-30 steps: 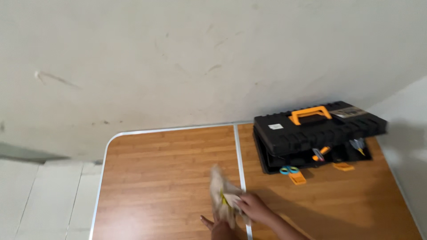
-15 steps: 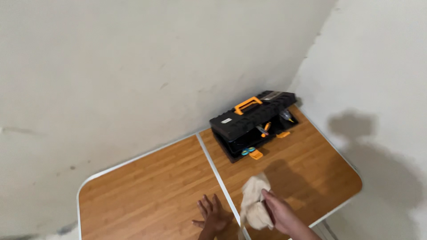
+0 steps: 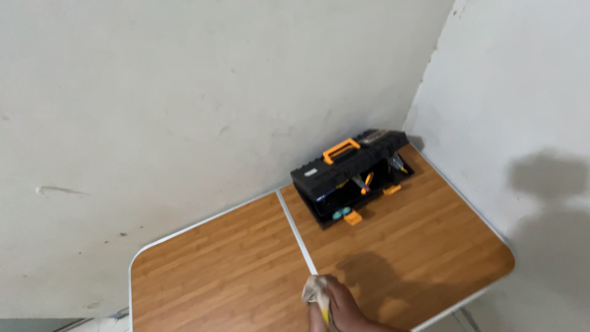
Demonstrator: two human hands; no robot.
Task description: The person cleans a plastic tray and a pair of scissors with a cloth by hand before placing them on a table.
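Observation:
My right hand (image 3: pixel 342 306) is at the bottom edge of the view, closed on a crumpled pale cloth (image 3: pixel 314 289). It presses the cloth onto the wood-look folding table (image 3: pixel 221 258), right on the white middle seam (image 3: pixel 296 231). A bit of yellow shows under the cloth. My left hand is out of view. At the table's far corner stands a black toolbox (image 3: pixel 344 169) with an orange handle. Its lid is partly raised, and small tools show in the gap.
Two pale walls meet in a corner just behind the toolbox. The table's white rim (image 3: pixel 479 215) runs close along the right wall. My shadow falls on the right half of the table and on the right wall.
My right hand has pulled the cloth back toward me and to the left, onto the seam. My left hand, flat on the table before, has left the view. The view has shifted slightly.

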